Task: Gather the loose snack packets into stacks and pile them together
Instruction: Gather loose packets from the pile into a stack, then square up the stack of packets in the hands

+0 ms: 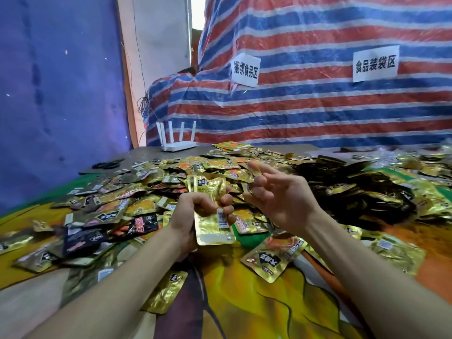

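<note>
Packet stack (pixel 213 225) gripped by left hand (pixel 195 212); right hand (pixel 278 196) relaxed, just beside.

White router (pixel 179 145), striped tarp (pixel 318 106), paper signs (pixel 375 63)

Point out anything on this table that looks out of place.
Two things do not belong with the packets: a white router standing at the far left corner of the table, and what look like black scissors lying at the left edge just beyond the pile. Neither is food.
</note>
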### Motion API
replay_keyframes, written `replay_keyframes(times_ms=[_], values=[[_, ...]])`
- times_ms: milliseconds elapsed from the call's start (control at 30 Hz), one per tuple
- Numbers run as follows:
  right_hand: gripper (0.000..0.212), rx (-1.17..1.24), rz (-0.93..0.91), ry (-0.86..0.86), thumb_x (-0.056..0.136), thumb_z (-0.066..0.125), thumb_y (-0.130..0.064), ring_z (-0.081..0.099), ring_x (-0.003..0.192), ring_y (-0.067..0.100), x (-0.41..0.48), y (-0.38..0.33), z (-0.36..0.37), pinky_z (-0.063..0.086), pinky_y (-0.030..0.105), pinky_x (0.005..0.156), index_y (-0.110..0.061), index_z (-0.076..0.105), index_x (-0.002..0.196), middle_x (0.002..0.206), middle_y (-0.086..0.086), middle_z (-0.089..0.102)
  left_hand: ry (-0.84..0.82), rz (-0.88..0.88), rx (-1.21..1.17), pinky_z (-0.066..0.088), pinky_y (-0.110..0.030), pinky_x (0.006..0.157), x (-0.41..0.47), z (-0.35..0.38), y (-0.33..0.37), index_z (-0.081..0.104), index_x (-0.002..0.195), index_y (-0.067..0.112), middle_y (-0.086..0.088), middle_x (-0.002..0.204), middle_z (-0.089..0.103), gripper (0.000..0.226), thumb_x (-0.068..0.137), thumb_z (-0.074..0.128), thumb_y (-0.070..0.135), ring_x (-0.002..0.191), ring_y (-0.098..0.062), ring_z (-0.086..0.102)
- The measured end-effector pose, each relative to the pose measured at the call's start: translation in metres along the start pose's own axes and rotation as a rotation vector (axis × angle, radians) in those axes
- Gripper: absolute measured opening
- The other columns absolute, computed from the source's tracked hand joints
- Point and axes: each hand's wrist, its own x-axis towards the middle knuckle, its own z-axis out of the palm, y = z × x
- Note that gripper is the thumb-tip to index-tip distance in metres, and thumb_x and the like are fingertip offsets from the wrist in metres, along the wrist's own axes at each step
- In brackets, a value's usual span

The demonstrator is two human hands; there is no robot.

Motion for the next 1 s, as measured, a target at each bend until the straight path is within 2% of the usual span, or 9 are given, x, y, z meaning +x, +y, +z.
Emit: replay_keyframes(times_ms=[67,167,267,400,500,733,800,867,1000], values=[[0.049,-0.094,0.046,-0.009,0.086,0.056,-0.003,0.053,0.050,0.011,0.002,0.004,0.002,0.058,0.030,0.057,-0.010,0.060,0.134,0.081,0.001,0.068,0.027,-0.028,0.020,0.048,-0.034,0.062,0.000,-0.002,0.002,0.061,0.077,0.005,-0.007,0.077,0.044,0.024,0.060,0.044,0.002,0.069,-0.022,0.042],[0.054,-0.294,0.107,-0.003,0.090,0.062,0.001,0.071,0.082,0.033,0.001,0.011,0.003,0.060,0.033,0.056,-0.023,0.058,0.138,0.118,0.014,0.073,0.149,-0.078,0.147,0.046,-0.039,0.072,0.001,-0.007,0.002,0.068,0.078,0.002,-0.013,0.075,0.054,0.027,0.067,0.044,0.004,0.068,-0.029,0.054],[0.051,-0.532,0.030,0.076,0.091,0.071,-0.005,0.074,0.097,0.037,0.000,0.018,0.003,0.061,0.040,0.061,-0.026,0.060,0.136,0.121,0.016,0.071,0.371,-0.039,0.278,0.052,-0.039,0.074,0.004,-0.008,-0.002,0.075,0.074,0.006,-0.013,0.074,0.065,0.024,0.070,0.051,0.005,0.063,-0.029,0.063],[0.055,-0.645,0.015,0.160,0.080,0.085,-0.015,0.076,0.096,0.026,-0.001,0.026,0.007,0.062,0.043,0.064,-0.031,0.066,0.128,0.124,0.010,0.067,0.594,0.160,0.167,0.053,-0.035,0.067,0.014,-0.013,0.001,0.062,0.104,0.002,-0.014,0.081,0.065,0.019,0.086,0.061,0.006,0.066,-0.024,0.063],[0.063,-0.681,0.016,0.170,0.067,0.093,-0.025,0.073,0.101,0.021,-0.002,0.038,0.016,0.063,0.044,0.066,-0.037,0.068,0.123,0.126,0.007,0.064,0.698,0.287,0.093,0.055,-0.035,0.059,0.019,-0.013,0.005,0.055,0.122,-0.001,-0.013,0.080,0.068,0.042,0.091,0.070,0.022,0.065,-0.026,0.066],[0.066,-0.813,-0.169,0.233,0.070,0.093,-0.025,0.066,0.104,0.011,0.000,0.058,0.034,0.064,0.037,0.074,-0.039,0.064,0.127,0.124,-0.003,0.059,0.592,0.347,-0.085,0.061,-0.043,0.058,0.015,-0.002,0.007,0.058,0.111,0.006,-0.012,0.094,0.069,0.044,0.090,0.071,0.043,0.077,-0.023,0.075],[0.066,-0.849,-0.212,0.222,0.071,0.092,-0.023,0.066,0.098,-0.001,-0.001,0.059,0.035,0.061,0.023,0.077,-0.037,0.062,0.128,0.118,-0.009,0.061,0.509,0.242,-0.060,0.061,-0.043,0.063,0.013,-0.002,0.004,0.062,0.108,0.006,-0.012,0.087,0.075,0.051,0.088,0.068,0.053,0.081,-0.031,0.075],[0.067,-0.931,-0.241,0.219,0.072,0.091,-0.023,0.057,0.094,-0.021,-0.002,0.059,0.036,0.048,0.004,0.075,-0.034,0.060,0.131,0.114,-0.015,0.060,0.417,0.144,-0.044,0.062,-0.045,0.073,0.015,-0.001,-0.001,0.069,0.110,0.004,-0.019,0.102,0.075,0.057,0.090,0.063,0.057,0.092,-0.037,0.074],[0.061,-0.936,-0.232,0.219,0.072,0.090,-0.019,0.052,0.091,-0.029,-0.002,0.059,0.034,0.039,-0.004,0.071,-0.027,0.062,0.126,0.115,-0.020,0.059,0.339,0.082,-0.042,0.061,-0.042,0.079,0.017,-0.003,-0.004,0.078,0.095,0.001,-0.018,0.099,0.074,0.058,0.092,0.058,0.055,0.090,-0.034,0.074]])
